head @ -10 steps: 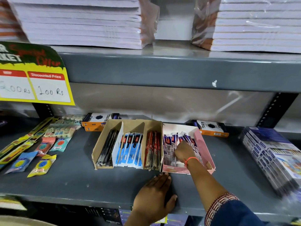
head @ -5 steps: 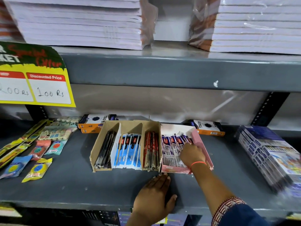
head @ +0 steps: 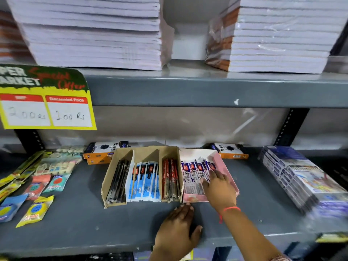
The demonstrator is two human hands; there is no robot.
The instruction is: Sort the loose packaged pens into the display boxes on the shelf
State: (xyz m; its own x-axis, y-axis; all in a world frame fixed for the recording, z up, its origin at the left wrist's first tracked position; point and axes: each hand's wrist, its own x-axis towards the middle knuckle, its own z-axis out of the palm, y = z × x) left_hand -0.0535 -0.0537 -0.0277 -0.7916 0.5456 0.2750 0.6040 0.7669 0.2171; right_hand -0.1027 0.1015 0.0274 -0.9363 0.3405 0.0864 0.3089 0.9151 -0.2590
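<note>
A brown cardboard display box [head: 111, 176] on the grey shelf [head: 79, 223] holds black pens [head: 118, 181], blue-and-white packaged pens [head: 145, 179] and red pens [head: 170, 178] in separate sections. To its right a pink box [head: 228, 172] holds purple-and-white packaged pens [head: 192, 176]. My right hand [head: 219, 189] lies inside the pink box, fingers spread flat on those packs. My left hand [head: 178, 228] rests palm down on the shelf just in front of the boxes, fingertips at the pink box's front edge.
Loose packets of erasers and sharpeners [head: 35, 187] lie at the left. Two orange-and-black boxes [head: 101, 151] [head: 229, 150] stand behind. A stack of blue packs [head: 301, 178] sits at the right. A yellow price sign [head: 47, 98] hangs from the upper shelf, which carries notebook stacks [head: 94, 32].
My right hand slid from the middle of the pink box toward its right front side and flattened its fingers on the packs. The left hand stayed put.
</note>
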